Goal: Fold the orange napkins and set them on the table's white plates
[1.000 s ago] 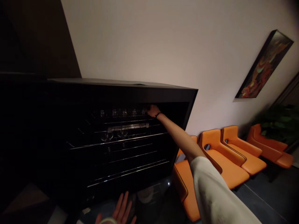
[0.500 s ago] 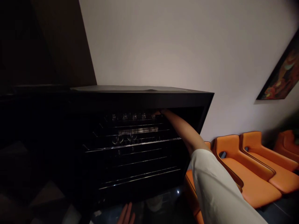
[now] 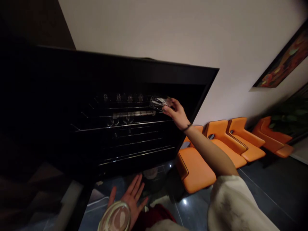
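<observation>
My right hand (image 3: 177, 113) grips a clear drinking glass (image 3: 157, 102) with thumb and fingers. The glass lies sideways at the opening of a dark cabinet (image 3: 183, 75). Low in view, my left hand (image 3: 132, 197) is palm up with its fingers spread. A second clear glass (image 3: 116, 218) overlaps the heel of that palm; what supports it I cannot tell. Several small glasses (image 3: 130, 98) stand on the upper wire rack inside. Two stemmed glasses (image 3: 128, 118) stand on the rack (image 3: 134, 125) below.
Orange chairs (image 3: 197, 170) line the wall right of the cabinet. A framed picture (image 3: 281, 64) hangs above them, and a plant (image 3: 288, 112) stands far right. The floor (image 3: 269, 189) is dark tile. Deep shadow hides the cabinet's left side.
My right hand has come forward out of the cabinet's upper rack with a glass in it. More of my left hand shows, with a glass over its palm. The view has tipped downward.
</observation>
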Demonstrator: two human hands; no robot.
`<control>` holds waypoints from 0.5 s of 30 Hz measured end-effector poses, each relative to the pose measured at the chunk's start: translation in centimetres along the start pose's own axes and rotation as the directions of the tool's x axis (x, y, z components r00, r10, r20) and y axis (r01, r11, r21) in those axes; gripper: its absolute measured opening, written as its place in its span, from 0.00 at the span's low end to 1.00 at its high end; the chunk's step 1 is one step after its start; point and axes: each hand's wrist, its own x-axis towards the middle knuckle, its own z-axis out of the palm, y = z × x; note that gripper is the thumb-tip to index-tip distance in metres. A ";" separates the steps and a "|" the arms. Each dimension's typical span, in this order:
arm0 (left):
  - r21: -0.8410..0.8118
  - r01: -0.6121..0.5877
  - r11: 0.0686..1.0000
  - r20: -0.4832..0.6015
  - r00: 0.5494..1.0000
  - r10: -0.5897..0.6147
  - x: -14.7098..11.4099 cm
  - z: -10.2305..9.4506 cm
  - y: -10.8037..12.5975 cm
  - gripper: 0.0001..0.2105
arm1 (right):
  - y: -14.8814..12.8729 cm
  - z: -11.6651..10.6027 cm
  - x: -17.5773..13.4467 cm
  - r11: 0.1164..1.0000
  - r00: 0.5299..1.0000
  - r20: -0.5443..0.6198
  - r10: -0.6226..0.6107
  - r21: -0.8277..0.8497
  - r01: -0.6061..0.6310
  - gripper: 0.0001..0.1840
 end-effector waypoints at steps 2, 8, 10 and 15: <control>-0.021 0.030 0.999 -0.011 0.999 -0.030 0.0 0.2 -0.3 0.41 | -0.2 0.0 -7.0 0.945 0.996 0.024 0.083 0.315 -0.086 0.31; -0.072 0.074 0.995 -0.063 0.995 -0.079 0.2 0.6 -1.3 0.43 | 3.1 1.9 -23.4 0.690 0.886 0.330 0.327 0.558 -0.462 0.39; -0.106 0.073 0.992 -0.091 0.992 -0.083 0.6 1.2 -1.6 0.42 | 4.8 3.1 -26.3 0.701 0.853 0.397 0.339 0.498 -0.511 0.43; -0.160 0.046 0.986 -0.285 0.954 -0.090 1.8 3.3 -2.7 0.41 | 7.4 5.9 -30.0 0.790 0.817 0.499 0.290 0.356 -0.499 0.49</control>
